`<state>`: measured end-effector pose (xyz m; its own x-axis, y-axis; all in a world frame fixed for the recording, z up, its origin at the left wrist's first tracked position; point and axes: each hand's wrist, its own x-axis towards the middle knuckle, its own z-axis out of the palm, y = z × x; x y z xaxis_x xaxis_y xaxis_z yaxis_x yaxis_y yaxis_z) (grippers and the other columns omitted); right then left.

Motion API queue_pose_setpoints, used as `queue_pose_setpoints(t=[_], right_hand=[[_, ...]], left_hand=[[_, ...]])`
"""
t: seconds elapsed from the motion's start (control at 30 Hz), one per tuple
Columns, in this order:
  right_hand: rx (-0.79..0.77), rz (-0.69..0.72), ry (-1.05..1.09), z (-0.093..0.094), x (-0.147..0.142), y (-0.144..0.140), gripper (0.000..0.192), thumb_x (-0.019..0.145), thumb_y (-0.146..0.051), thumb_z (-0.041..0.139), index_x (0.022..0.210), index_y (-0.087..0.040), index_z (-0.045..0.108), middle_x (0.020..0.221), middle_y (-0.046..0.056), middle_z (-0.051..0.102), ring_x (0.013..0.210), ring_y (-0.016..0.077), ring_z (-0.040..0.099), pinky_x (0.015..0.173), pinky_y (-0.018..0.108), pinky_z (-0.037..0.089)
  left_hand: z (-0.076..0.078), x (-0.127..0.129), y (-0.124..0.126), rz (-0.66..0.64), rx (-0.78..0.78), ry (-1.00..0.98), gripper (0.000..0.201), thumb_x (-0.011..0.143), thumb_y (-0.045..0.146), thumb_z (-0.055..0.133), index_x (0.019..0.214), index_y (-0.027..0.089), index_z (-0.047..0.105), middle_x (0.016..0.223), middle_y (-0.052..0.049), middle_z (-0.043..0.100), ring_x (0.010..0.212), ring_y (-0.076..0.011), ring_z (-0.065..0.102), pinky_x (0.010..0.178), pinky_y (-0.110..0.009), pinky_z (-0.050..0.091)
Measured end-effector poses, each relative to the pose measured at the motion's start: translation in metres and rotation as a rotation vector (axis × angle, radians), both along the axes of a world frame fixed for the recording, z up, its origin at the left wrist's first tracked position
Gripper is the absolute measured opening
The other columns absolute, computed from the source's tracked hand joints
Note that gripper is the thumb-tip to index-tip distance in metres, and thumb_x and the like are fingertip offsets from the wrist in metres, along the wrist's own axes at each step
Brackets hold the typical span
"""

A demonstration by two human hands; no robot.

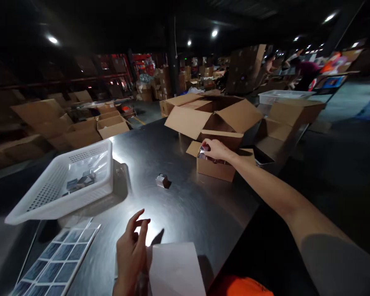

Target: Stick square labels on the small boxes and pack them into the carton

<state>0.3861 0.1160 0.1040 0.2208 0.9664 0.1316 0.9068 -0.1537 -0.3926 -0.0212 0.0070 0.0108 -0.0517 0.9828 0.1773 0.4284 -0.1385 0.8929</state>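
My right hand (215,149) is at the far side of the metal table, over a small open carton (216,170). Its fingers are closed round a small shiny box (202,152) at the carton's left end; the carton's contents are mostly hidden by the hand. Near the front, my left hand (132,248) is raised with thumb and fingers apart, holding nothing. Beside it lies a white papery block (175,267), whose kind I cannot make out. Another small shiny box (162,180) stands alone on the tabletop between the hands.
A white plastic basket (106,181) with several small shiny boxes stands left. Below it lie sheets of dark rectangular labels (61,255). Behind the small carton is a large open carton (188,121). People work at the back right, and stacked cartons fill the background.
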Motion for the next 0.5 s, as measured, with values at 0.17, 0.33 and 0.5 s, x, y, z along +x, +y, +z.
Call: queue_pose_setpoints(t=[0.17, 0.33, 0.5], right_hand=[[-0.168, 0.066, 0.034, 0.007, -0.004, 0.0, 0.019, 0.098, -0.031, 0.06, 0.107, -0.016, 0.069, 0.084, 0.007, 0.077, 0.056, 0.0143, 0.067, 0.05, 0.022, 0.047], [-0.214, 0.082, -0.071, 0.008, -0.007, 0.006, 0.03, 0.098, -0.042, 0.065, 0.108, -0.015, 0.07, 0.095, 0.009, 0.077, 0.076, 0.0192, 0.072, 0.071, 0.03, 0.057], [-0.132, 0.009, -0.195, -0.008, -0.024, 0.005, 0.043, 0.106, -0.049, 0.055, 0.127, -0.012, 0.064, 0.136, 0.017, 0.063, 0.123, 0.0283, 0.063, 0.107, 0.05, 0.05]], left_hand=[[0.0, 0.001, 0.0, 0.005, 0.015, 0.036, 0.054, 0.094, 0.063, 0.054, 0.126, 0.022, 0.067, 0.095, -0.007, 0.08, 0.06, -0.0205, 0.065, 0.056, -0.031, 0.045], [-0.003, 0.001, 0.002, 0.051, -0.001, 0.192, 0.046, 0.098, 0.056, 0.049, 0.128, 0.026, 0.066, 0.095, -0.005, 0.079, 0.066, -0.0216, 0.069, 0.066, -0.031, 0.045], [-0.011, -0.001, 0.004, 0.067, 0.066, 0.439, 0.041, 0.101, 0.047, 0.047, 0.132, 0.027, 0.065, 0.092, -0.004, 0.078, 0.056, -0.019, 0.06, 0.065, -0.031, 0.038]])
